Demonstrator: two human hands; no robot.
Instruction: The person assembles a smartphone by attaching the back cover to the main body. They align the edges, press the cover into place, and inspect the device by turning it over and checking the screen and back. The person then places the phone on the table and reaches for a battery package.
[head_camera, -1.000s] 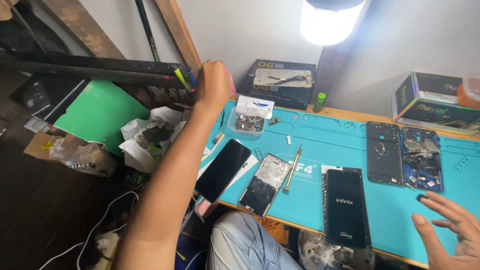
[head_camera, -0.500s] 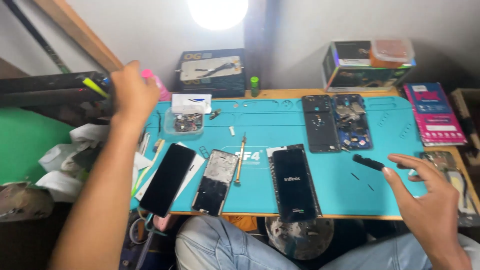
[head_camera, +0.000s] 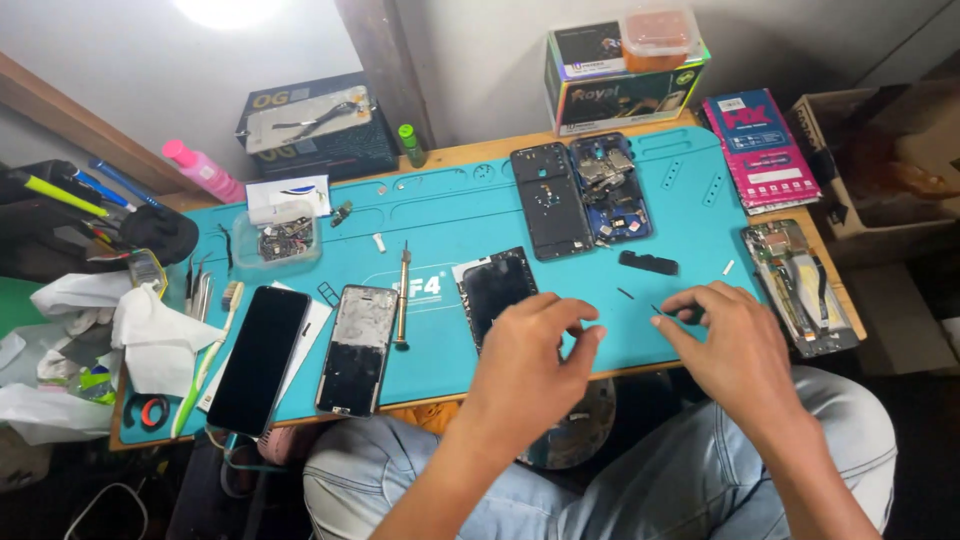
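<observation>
My left hand (head_camera: 530, 350) hovers over the lower part of a black phone screen (head_camera: 495, 285) lying on the teal work mat (head_camera: 440, 215), fingers spread, holding nothing visible. My right hand (head_camera: 725, 345) rests just right of it, fingertips by small dark parts (head_camera: 625, 294) on the mat; whether it pinches one I cannot tell. A black strip part (head_camera: 648, 263) lies just beyond my fingers. An opened phone body (head_camera: 547, 199) and its blue inner frame (head_camera: 610, 188) lie further back.
A screwdriver (head_camera: 403, 295), two more phones (head_camera: 262, 357) (head_camera: 357, 347) and a clear parts tray (head_camera: 285, 238) sit on the mat's left. Another stripped phone (head_camera: 797, 285) lies at the right edge. Boxes (head_camera: 622, 70) line the back; cloths (head_camera: 150, 335) and tools crowd the left.
My left hand came back from the pink bottle at the far left and now sits over the black screen. My right hand shifted left beside it. The view tilted right and closer.
</observation>
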